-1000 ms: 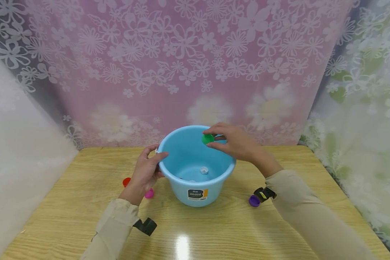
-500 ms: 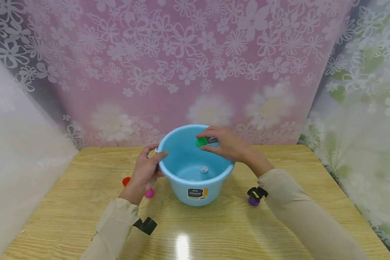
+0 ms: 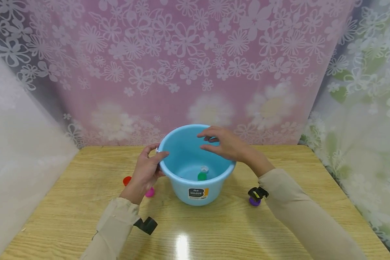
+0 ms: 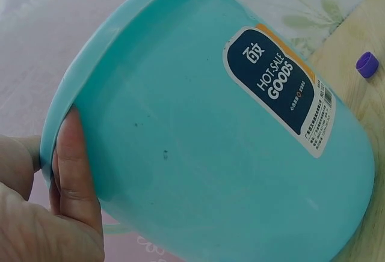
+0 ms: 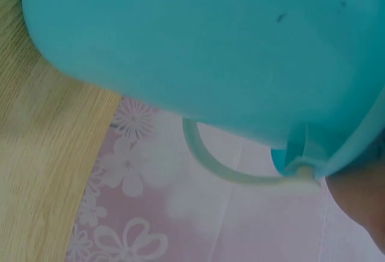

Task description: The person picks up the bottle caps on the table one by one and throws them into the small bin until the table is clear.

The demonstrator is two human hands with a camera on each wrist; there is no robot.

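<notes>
Beige sleeves are filling the near edge, w/ a purple bottle cap lying by the right one, pink cap and red cap sitting near the left on the wood-grain table. Left hand is gripping the light-blue plastic bucket: thumb over the rim's inside, fingers under the lip outside. Bucket's prob light and fairly stiff, so rim = best hold imo; smooth walls could be slippery. Green bottle cap is sitting low inside, just in front of a whitish cap. Both are looking light, hard, not fragile; I'd pinch the sides. Right hand is hovering over the bucket's right side, thumb and fingers well apart, holding nothing; can't tell if the wrist's touching. Floral curtain is hanging behind.
</notes>
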